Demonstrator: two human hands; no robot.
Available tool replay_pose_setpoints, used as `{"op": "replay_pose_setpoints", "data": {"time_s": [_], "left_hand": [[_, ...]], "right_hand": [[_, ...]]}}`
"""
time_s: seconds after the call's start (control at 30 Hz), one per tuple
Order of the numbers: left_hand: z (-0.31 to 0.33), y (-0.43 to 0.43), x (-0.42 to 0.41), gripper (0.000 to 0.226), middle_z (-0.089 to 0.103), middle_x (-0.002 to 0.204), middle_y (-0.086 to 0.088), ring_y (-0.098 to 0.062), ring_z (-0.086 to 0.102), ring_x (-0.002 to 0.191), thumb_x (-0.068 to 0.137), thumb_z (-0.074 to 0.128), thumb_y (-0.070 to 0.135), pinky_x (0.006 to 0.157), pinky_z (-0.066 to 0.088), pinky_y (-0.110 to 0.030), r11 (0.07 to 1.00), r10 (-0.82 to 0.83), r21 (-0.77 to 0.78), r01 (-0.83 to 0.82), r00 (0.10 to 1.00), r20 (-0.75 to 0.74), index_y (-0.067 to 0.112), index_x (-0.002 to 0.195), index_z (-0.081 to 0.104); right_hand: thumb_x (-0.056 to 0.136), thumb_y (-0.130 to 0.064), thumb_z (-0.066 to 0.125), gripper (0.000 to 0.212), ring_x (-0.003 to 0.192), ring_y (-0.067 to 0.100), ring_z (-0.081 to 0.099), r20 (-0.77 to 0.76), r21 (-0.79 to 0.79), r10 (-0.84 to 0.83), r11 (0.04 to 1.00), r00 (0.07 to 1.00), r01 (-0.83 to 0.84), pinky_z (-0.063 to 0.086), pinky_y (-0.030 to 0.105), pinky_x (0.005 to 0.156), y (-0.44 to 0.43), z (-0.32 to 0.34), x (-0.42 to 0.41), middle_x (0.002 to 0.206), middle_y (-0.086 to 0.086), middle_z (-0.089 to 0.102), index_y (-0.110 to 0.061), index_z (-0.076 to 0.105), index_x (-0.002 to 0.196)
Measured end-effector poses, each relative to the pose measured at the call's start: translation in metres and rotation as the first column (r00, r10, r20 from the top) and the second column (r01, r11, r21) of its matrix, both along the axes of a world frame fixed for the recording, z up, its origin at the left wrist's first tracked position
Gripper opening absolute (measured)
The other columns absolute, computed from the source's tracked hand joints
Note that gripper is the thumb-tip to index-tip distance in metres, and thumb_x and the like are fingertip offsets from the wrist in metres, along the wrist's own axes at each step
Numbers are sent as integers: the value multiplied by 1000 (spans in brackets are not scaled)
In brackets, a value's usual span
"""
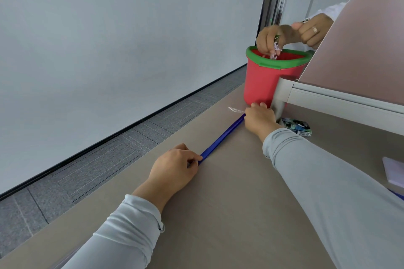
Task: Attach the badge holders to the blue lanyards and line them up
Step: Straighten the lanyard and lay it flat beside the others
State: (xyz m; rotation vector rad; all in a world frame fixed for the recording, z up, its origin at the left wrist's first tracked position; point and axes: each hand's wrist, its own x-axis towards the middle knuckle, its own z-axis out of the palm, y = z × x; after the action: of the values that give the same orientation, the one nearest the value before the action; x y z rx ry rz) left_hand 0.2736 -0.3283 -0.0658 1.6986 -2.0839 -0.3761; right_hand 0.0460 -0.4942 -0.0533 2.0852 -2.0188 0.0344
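Blue lanyard (220, 138) lies taut and straight on worktop (229, 203), near its left edge, running toward the far end. Left hand (175, 168) pinches the near end between thumb and forefinger. Right hand (260, 119) is curled round the far end, touching the foot of a red bucket (260, 85). Clear badge holder (236, 110) pokes out just beside the right hand.

We see a flat blue fabric lanyard (220, 140) lying straight on the beige tabletop (229, 203). Our left hand (175, 169) pinches its near end, and our right hand (260, 120) grips the far end, next to a red plastic bin with green rim (260, 85). A clear plastic badge holder (236, 109) sticks out beside the right hand.
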Motion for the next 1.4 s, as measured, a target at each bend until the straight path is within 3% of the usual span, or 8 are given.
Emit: {"op": "replay_pose_setpoints", "data": {"time_s": [0.17, 0.43, 0.67, 0.8, 1.0, 1.17, 1.3, 1.4], "left_hand": [[-1, -1, 1, 31, 50, 94, 12, -8, 52, 78, 92, 46, 17, 72, 44, -23, 1000, 15, 2, -15, 1000, -12, 32, 109, 66], [-1, -1, 2, 32, 51, 93, 11, -9, 53, 78, 90, 47, 15, 73, 46, -23, 1000, 18, 16, -18, 1000, -24, 32, 109, 67], [-1, -1, 2, 31, 51, 91, 11, -10, 52, 76, 89, 49, 15, 70, 44, -22, 1000, 25, 14, -25, 999, -42, 31, 107, 68], [-1, -1, 2, 31, 53, 92, 9, -11, 52, 75, 88, 49, 15, 71, 46, -24, 999, 31, 13, -31, 998, -48, 31, 106, 68], [-1, -1, 2, 31, 54, 90, 9, -12, 55, 77, 87, 50, 15, 73, 48, -26, 999, 36, 15, -36, 998, -58, 31, 105, 69], [-1, 0, 1, 31, 51, 86, 11, -11, 53, 75, 86, 51, 14, 73, 47, -25, 999, 39, 11, -38, 997, -64, 32, 103, 69], [-1, -1, 2, 31, 51, 87, 11, -9, 52, 74, 87, 50, 15, 71, 44, -23, 999, 36, 14, -35, 998, -56, 32, 104, 69], [-1, -1, 1, 31, 50, 85, 12, -9, 51, 73, 87, 50, 14, 70, 44, -22, 999, 32, 13, -31, 998, -52, 32, 104, 69]], "right_hand": [[95, -19, 46, 26, 113, 34, 47, 83, -74, -23, 997, 996, 29, 43, 38, 86, -4, 1, -11, 119, 13, 55, -8, 57, 116], [90, -5, 45, 26, 105, 35, 56, 215, -72, -66, 994, 974, 84, 47, 36, 81, -5, -5, -2, 113, 16, 61, -4, 60, 111], [86, -19, 54, 22, 91, 36, 61, 401, -112, -69, 986, 913, 124, 42, 30, 65, -5, -3, 2, 96, 18, 66, 0, 62, 94], [87, -7, 52, 20, 100, 36, 59, 488, -120, -49, 985, 871, 122, 45, 35, 75, -7, -5, 1, 106, 18, 63, -4, 58, 106], [85, -4, 57, 23, 104, 30, 56, 726, -160, 34, 980, 687, 121, 44, 32, 86, -8, -17, -4, 112, 13, 62, -9, 60, 107], [83, -9, 63, 22, 102, 32, 55, 651, -221, 92, 973, 753, 72, 43, 35, 85, -4, -22, -3, 115, 15, 54, -7, 63, 105], [86, -5, 55, 20, 99, 31, 57, 575, -330, 259, 941, 776, -70, 44, 36, 81, 3, -21, 2, 107, 15, 62, -4, 68, 101], [90, -14, 52, 20, 94, 31, 59, 501, -334, 294, 933, 814, -132, 48, 37, 75, 12, -20, 10, 99, 13, 66, -6, 70, 95]]}}
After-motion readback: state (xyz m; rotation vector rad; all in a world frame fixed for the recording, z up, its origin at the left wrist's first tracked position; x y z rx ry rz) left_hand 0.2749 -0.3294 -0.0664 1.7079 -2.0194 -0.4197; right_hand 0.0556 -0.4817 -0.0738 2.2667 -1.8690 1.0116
